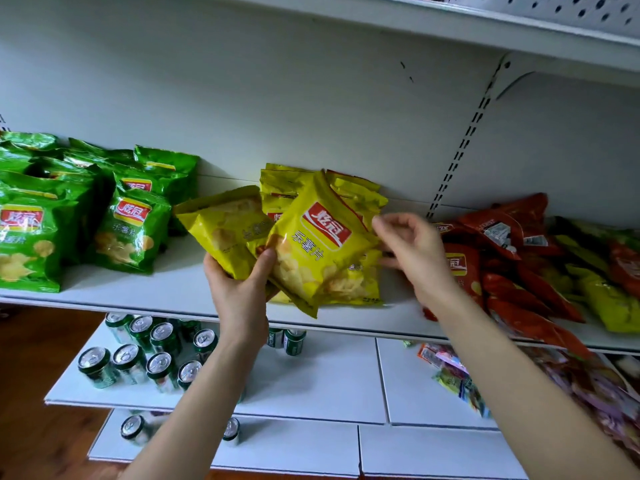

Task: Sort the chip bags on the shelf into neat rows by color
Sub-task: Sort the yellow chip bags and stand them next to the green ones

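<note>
My left hand [239,289] grips two yellow chip bags at their lower edges: one turned back-side out [225,230] on the left, one front-side out [318,244] tilted to the right. Behind them stand more yellow bags [349,192] in the shelf's middle. My right hand [412,247] hovers by the right edge of the front bag, fingers loosely curled, holding nothing. Green bags [131,223] stand in rows at the left of the white shelf [166,289]. A jumbled heap of red bags [512,271] mixed with a few yellow ones [609,303] lies at the right.
Green drink cans [145,358] stand on the lower white shelf at the left. Small colourful snack packets [457,379] lie on the lower shelf at the right. Another shelf board runs overhead, and a slotted upright [460,147] divides the back wall.
</note>
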### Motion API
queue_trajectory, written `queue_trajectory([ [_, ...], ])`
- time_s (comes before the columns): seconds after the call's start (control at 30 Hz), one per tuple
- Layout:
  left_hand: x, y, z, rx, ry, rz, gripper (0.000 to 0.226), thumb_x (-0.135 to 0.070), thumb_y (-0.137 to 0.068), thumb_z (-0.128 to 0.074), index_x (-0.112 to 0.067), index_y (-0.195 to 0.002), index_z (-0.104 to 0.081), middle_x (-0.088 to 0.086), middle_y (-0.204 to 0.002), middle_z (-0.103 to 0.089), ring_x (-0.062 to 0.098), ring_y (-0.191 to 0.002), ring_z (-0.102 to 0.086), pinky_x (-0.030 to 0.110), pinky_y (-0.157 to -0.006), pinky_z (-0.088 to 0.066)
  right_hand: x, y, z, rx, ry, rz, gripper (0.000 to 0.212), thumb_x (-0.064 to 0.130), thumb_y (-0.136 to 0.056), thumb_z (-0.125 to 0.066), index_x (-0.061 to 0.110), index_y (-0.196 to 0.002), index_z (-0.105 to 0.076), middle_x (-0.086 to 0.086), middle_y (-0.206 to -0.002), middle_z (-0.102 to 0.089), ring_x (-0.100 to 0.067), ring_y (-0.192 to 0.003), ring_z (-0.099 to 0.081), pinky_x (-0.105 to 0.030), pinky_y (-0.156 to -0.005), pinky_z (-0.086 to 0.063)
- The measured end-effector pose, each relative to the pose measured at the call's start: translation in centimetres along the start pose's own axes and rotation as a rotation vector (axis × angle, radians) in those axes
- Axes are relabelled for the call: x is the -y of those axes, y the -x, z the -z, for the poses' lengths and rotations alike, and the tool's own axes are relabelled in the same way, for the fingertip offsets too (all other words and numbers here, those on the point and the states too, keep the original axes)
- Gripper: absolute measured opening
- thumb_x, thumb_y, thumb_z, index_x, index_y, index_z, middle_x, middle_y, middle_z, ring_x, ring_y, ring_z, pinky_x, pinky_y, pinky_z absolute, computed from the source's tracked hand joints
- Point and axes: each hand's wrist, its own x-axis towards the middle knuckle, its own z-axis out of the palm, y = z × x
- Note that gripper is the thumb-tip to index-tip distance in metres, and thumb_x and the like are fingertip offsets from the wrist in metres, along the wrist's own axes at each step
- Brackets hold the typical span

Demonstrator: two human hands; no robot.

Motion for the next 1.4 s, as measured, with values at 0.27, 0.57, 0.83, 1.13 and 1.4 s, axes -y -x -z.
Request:
queue_trajectory([
  [0.27,0.5,0.8,-0.1,0.058,-0.032,-0.02,0.044,-0.009,-0.085,-0.066,-0.019,-0.119,-0.038,0.006,-0.109,-0.06,0.026,-0.092,-0.066,0.033,-0.06,-0.058,-2.0,1.8,-2.0,-0.056,-0.118,-0.003,0.037,0.007,-0.078,-0.07,0.019,-0.106,-0.048,-0.01,-0.107,-0.064,-0.025,-0.095,-0.065,-0.045,-0.076,-0.056],
  [0.57,-0.5,-0.4,5.1,-0.053,-0.046,-0.06,0.028,-0.006,-0.093,-0.054,-0.021,-0.114,-0.041,0.0,-0.102,-0.059,0.02,-0.081,-0.066,0.027,-0.051,-0.056,-4.7,-2.3,5.0,0.012,0.335,-0.062,0.048,0.003,-0.079,-0.068,0.007,-0.12,-0.043,-0.015,-0.115,-0.06,-0.023,-0.092,-0.059,-0.011,-0.051,-0.049],
  [0.83,0.8,0.3,5.6,0.018,-0.1,-0.014,0.033,-0.007,-0.093,-0.054,-0.02,-0.12,-0.04,0.002,-0.107,-0.06,0.019,-0.081,-0.069,0.032,-0.055,-0.058,-9.4,-1.8,1.2,0.087,0.549,-0.112,0.079,0.014,-0.078,-0.072,0.008,-0.141,-0.024,-0.014,-0.132,-0.051,-0.029,-0.119,-0.052,-0.043,-0.099,-0.043],
  [1.13,1.3,-0.1,5.8,0.026,-0.116,0.001,0.03,-0.006,-0.092,-0.054,-0.021,-0.116,-0.042,0.002,-0.105,-0.061,0.017,-0.078,-0.069,0.032,-0.054,-0.058,-12.0,0.5,0.3,0.057,1.041,0.714,0.039,-0.006,-0.075,-0.061,0.007,-0.111,-0.066,-0.026,-0.124,-0.055,-0.042,-0.111,-0.056,-0.05,-0.086,-0.051],
  [1.4,1.5,-0.8,5.6,0.039,-0.144,-0.005,0.033,-0.007,-0.092,-0.054,-0.018,-0.12,-0.041,0.004,-0.106,-0.062,0.016,-0.075,-0.071,0.031,-0.054,-0.057,-13.6,-1.8,0.5,0.254,1.171,0.656,0.063,0.054,-0.083,-0.044,0.008,-0.125,-0.055,-0.021,-0.138,-0.045,-0.03,-0.13,-0.034,-0.046,-0.102,-0.03],
])
